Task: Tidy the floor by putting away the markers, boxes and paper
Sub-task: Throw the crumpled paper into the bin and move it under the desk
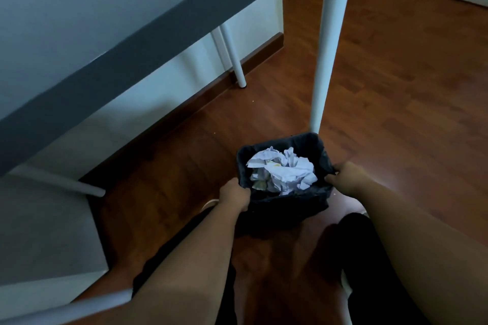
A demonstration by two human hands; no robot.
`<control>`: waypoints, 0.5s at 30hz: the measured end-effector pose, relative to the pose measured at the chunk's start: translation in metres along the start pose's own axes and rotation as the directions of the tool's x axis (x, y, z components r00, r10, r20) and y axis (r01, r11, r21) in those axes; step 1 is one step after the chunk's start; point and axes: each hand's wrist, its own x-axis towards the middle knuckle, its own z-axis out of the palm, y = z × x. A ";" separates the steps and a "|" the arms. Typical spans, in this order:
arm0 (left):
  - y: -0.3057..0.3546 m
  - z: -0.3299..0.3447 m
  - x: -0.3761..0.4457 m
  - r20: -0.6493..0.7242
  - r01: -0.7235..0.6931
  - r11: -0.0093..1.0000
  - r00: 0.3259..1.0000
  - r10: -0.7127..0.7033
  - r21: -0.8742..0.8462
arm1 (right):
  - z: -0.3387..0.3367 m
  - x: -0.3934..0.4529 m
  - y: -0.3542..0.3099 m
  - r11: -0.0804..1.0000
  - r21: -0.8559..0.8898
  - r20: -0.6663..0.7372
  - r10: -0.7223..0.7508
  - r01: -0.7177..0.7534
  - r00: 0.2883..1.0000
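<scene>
A small dark bin lined with a black bag sits on the wooden floor in front of me. Crumpled white paper fills its opening. My left hand grips the bin's left rim. On the opposite side, my right hand holds the right rim and the bag's edge. No markers or boxes are in view.
A white table leg stands just behind the bin. The grey tabletop spans the upper left, with more white legs near the skirting board. A white block sits at the left. My dark-clothed legs are below.
</scene>
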 end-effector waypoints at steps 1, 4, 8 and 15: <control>-0.006 -0.002 -0.005 0.002 -0.002 1.000 1.000 0.002 0.009 | 0.002 -0.004 -0.004 1.000 -0.014 0.001 -0.003 0.003 1.000; -0.030 -0.007 -0.016 -0.005 -0.019 0.999 1.000 0.019 0.051 | 0.013 -0.014 -0.017 0.999 -0.042 0.038 -0.025 0.027 0.999; -0.064 -0.017 -0.025 -0.023 0.001 1.000 1.000 -0.001 -0.010 | 0.034 -0.029 -0.037 0.993 -0.084 0.045 -0.076 0.079 0.996; -0.120 -0.034 -0.047 -0.062 0.067 0.988 0.995 -0.076 -0.137 | 0.086 -0.050 -0.057 0.987 -0.081 0.042 -0.135 0.138 0.990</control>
